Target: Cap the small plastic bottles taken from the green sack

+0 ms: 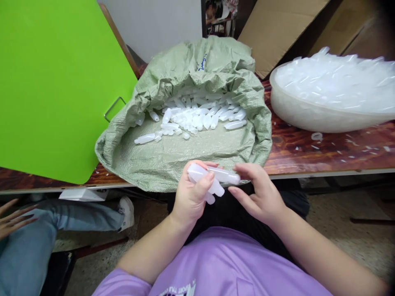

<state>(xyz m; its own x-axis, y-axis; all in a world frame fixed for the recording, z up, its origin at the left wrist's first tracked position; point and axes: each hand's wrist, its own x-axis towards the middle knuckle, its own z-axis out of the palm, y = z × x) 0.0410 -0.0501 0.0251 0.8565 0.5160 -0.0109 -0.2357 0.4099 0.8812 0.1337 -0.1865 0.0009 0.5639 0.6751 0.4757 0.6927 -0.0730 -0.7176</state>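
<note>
Several small translucent white plastic bottles (200, 173) with narrow necks are bunched in my left hand (193, 195), its thumb pressed over them. One bottle points right, toward my right hand (259, 191). The thumb and fingers of that hand are apart around the bottle's tip; whether they touch it I cannot tell. Just beyond my hands lies a green woven sack (185, 158), its mouth rolled open toward me. Inside it, a loose pile of the same kind of white bottles (197, 117) spreads across the sack's back half.
At right, a translucent basin (308, 117) heaped with white plastic pieces stands on the brown table (286, 158). White scraps and a ring (316, 136) lie by it. A bright green board (58, 86) covers the left side. Another person's hand (15, 220) shows at lower left. Cardboard (277, 31) leans behind.
</note>
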